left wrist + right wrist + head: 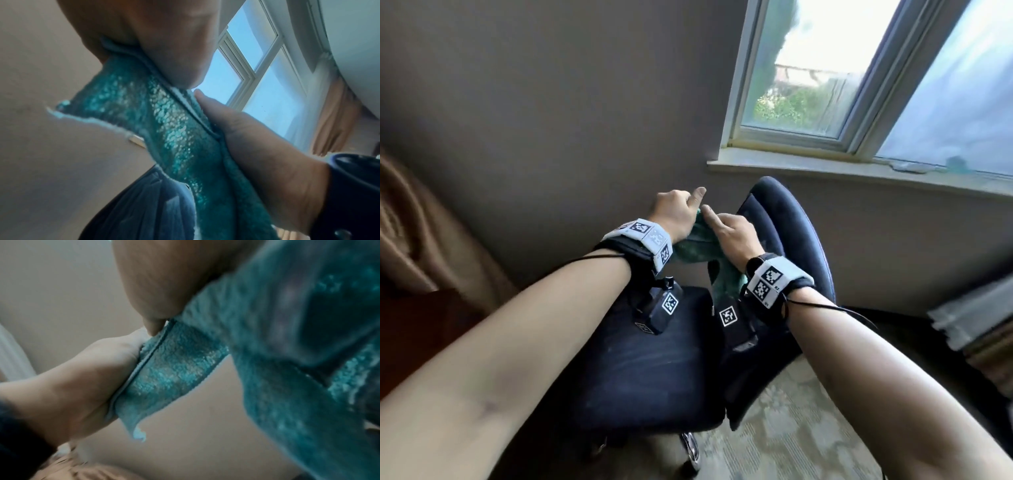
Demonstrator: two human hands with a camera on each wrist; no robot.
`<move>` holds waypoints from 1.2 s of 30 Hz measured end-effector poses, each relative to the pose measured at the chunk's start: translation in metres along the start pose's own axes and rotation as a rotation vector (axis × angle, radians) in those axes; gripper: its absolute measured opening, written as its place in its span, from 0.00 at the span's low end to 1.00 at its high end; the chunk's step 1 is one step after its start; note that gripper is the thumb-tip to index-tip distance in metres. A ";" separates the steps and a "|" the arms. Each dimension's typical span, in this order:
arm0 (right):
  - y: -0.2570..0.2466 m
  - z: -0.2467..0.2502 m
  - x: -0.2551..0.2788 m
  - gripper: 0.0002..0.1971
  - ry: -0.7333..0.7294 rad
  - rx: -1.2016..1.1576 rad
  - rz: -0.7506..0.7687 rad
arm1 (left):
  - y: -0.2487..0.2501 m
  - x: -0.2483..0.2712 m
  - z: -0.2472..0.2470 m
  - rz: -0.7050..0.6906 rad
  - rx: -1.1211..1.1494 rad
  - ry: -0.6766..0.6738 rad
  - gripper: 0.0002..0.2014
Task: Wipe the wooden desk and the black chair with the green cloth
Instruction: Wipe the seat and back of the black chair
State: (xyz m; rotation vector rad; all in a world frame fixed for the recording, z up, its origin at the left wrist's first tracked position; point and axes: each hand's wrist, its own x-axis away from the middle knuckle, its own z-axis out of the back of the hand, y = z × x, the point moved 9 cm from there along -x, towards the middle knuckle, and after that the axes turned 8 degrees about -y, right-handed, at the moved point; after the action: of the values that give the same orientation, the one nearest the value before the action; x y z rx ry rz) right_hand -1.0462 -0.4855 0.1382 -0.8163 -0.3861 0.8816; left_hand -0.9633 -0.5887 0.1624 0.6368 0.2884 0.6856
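Both hands hold the green cloth (697, 248) up in the air above the black chair (647, 370). My left hand (676, 212) grips the cloth's upper edge with curled fingers. Right beside it, my right hand (732, 236) pinches the same edge. The cloth (164, 123) hangs down between the two hands; a loose corner sticks out to the left in the left wrist view. In the right wrist view the cloth (277, 353) drapes under my right palm while the left hand (86, 374) clamps its hem. The chair's backrest (791, 226) rises behind the hands. The wooden desk (417, 335) shows at the left.
A grey wall (551, 120) stands behind the chair. A window (825, 85) with a sill is at the upper right. A brown curtain (410, 233) hangs at the far left. Patterned carpet (791, 428) lies below, and stacked items (976, 325) sit at the right edge.
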 end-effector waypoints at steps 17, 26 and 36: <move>0.124 0.065 0.071 0.14 -0.084 0.531 -0.456 | 0.079 -0.005 -0.171 -0.205 -0.020 -0.531 0.17; 0.150 0.086 0.022 0.11 -0.087 0.662 -0.248 | 0.062 -0.030 -0.176 -0.113 0.011 -0.438 0.14; 0.150 0.088 -0.089 0.11 -0.254 0.707 -0.014 | 0.050 -0.063 -0.141 0.068 0.057 -0.116 0.05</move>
State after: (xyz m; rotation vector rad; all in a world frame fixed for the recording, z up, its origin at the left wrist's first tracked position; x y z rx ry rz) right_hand -1.2323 -0.4605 0.0820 -0.0503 -0.2693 1.0223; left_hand -1.0983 -0.5377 0.0879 0.7408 0.1794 0.7046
